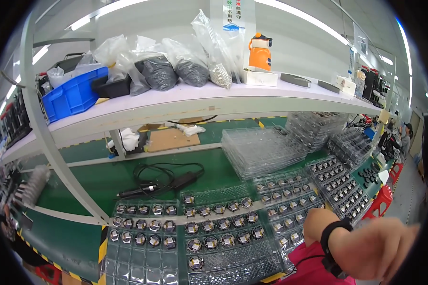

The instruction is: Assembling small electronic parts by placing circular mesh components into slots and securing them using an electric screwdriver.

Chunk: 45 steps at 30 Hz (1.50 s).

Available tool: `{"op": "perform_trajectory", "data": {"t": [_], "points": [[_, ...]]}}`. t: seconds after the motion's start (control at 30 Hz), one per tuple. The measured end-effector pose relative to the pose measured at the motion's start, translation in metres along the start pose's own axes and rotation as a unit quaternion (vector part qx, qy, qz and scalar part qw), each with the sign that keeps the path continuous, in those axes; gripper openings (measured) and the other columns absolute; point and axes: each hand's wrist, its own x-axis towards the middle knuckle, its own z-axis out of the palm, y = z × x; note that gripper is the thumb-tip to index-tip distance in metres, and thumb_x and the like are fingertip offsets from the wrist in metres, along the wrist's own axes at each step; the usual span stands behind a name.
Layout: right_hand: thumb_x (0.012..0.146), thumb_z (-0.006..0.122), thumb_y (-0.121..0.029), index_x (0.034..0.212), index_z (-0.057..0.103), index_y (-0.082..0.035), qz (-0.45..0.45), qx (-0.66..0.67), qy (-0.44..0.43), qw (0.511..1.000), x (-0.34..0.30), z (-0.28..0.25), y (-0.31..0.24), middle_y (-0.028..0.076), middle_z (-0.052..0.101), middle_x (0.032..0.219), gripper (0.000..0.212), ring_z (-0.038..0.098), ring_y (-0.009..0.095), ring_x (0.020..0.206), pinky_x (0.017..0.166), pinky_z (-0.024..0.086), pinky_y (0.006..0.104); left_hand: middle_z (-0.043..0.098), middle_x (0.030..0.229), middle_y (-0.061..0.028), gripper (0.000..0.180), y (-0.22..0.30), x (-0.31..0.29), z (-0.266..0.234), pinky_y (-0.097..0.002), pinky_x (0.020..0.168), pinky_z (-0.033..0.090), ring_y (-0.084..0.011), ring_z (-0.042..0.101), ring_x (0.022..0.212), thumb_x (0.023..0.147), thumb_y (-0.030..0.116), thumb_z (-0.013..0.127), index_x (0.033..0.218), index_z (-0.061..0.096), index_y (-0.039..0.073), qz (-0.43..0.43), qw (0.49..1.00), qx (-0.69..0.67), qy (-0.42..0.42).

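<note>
My left hand is at the lower right, bent in from a pink sleeve. A black band with a thin cord circles its wrist. The fingers point down and right and are smeared by motion, so whether they hold anything does not show. Nearest to the hand are clear plastic trays of small round parts with black rims and pale square centres. More such parts sit in a middle tray and a left tray, both with some bare pockets. My right hand is out of view.
Stacked clear trays stand behind on the green bench. A black cable with a slim tool lies left of them. The shelf above carries a blue bin, bags of parts and an orange jug. Red stools are at right.
</note>
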Motion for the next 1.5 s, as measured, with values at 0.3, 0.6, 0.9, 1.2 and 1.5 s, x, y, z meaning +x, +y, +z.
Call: {"op": "perform_trajectory", "data": {"t": [0.3, 0.6, 0.9, 1.2, 1.5], "points": [[0.09, 0.051, -0.013, 0.109, 0.056, 0.002, 0.301, -0.298, -0.088, 0.902, 0.004, -0.019, 0.168, 0.015, 0.062, 0.107, 0.025, 0.061, 0.025, 0.098, 0.089, 0.047, 0.0375, 0.057, 0.087, -0.0098, 0.006, -0.134, -0.094, -0.099, -0.0333, 0.076, 0.043, -0.0206, 0.053, 0.082, 0.088, 0.009, 0.053, 0.088, 0.055, 0.003, -0.392, 0.885, 0.06, 0.243], [0.082, 0.063, -0.031, 0.122, 0.048, 0.01, 0.277, -0.606, -0.155, 0.73, -0.017, -0.061, 0.334, 0.026, 0.054, 0.121, 0.059, 0.045, 0.038, 0.119, 0.102, 0.035, 0.0392, 0.064, 0.092, -0.0083, 0.015, -0.197, -0.245, -0.144, -0.0268, 0.073, 0.048, -0.014, 0.06, 0.081, 0.093, 0.011, 0.049, 0.096, 0.06, 0.001, -0.573, 0.762, 0.132, 0.272], [0.081, 0.058, -0.048, 0.125, 0.05, 0.002, 0.269, -0.696, -0.204, 0.634, -0.005, -0.067, 0.379, 0.024, 0.049, 0.128, 0.067, 0.029, 0.043, 0.129, 0.108, 0.017, 0.0493, 0.064, 0.092, -0.0091, 0.019, -0.203, -0.262, -0.153, -0.0268, 0.074, 0.05, -0.0144, 0.06, 0.08, 0.095, 0.009, 0.045, 0.1, 0.06, -0.001, -0.616, 0.732, 0.116, 0.268], [0.084, 0.054, -0.046, 0.122, 0.054, -0.001, 0.21, -0.706, -0.238, 0.633, 0.002, -0.068, 0.387, 0.02, 0.054, 0.124, 0.059, 0.028, 0.042, 0.131, 0.109, 0.014, 0.0532, 0.063, 0.091, -0.009, 0.019, -0.204, -0.262, -0.158, -0.028, 0.071, 0.053, -0.014, 0.06, 0.078, 0.095, 0.01, 0.045, 0.099, 0.06, -0.002, -0.615, 0.73, 0.11, 0.279], [0.093, 0.044, -0.026, 0.097, 0.064, 0.001, 0.174, -0.672, -0.245, 0.676, 0.001, -0.06, 0.393, 0.016, 0.066, 0.094, 0.034, 0.055, 0.032, 0.106, 0.11, 0.018, 0.0513, 0.064, 0.089, -0.0096, 0.018, -0.206, -0.265, -0.154, -0.0265, 0.067, 0.054, -0.0134, 0.06, 0.075, 0.095, 0.008, 0.045, 0.098, 0.06, -0.002, -0.612, 0.735, 0.131, 0.26]]}}
